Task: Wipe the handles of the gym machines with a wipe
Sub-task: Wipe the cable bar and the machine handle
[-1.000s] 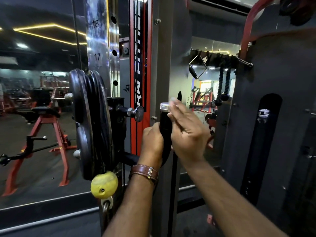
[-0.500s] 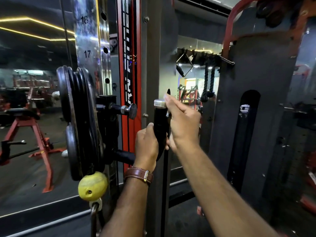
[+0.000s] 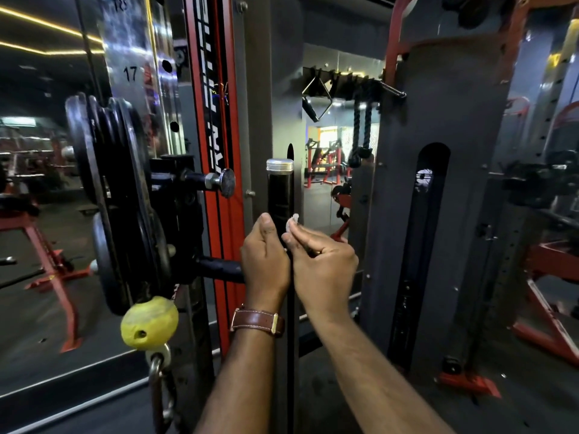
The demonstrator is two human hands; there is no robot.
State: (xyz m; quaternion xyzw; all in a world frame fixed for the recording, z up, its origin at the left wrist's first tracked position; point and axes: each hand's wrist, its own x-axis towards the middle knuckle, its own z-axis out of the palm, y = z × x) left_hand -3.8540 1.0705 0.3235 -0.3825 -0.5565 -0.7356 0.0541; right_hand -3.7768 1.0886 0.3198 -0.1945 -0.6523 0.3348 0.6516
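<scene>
Room right of handle (image 3: 279, 192) is open; left crowded w/ knob pin (image 3: 226, 182) & weight plates (image 3: 106, 189).

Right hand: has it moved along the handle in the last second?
Yes. The right hand slid down from the handle's silver cap to beside the left hand.

Glossy black handle (image 3: 279, 195) with brushed metal cap (image 3: 279, 166).

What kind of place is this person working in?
Almost certainly a gym. Black weight plates are stacked on a machine's peg, battle-style ropes and a cable handle hang from a rack, and red-framed benches stand behind. The left hand grips an upright padded handle.
</scene>
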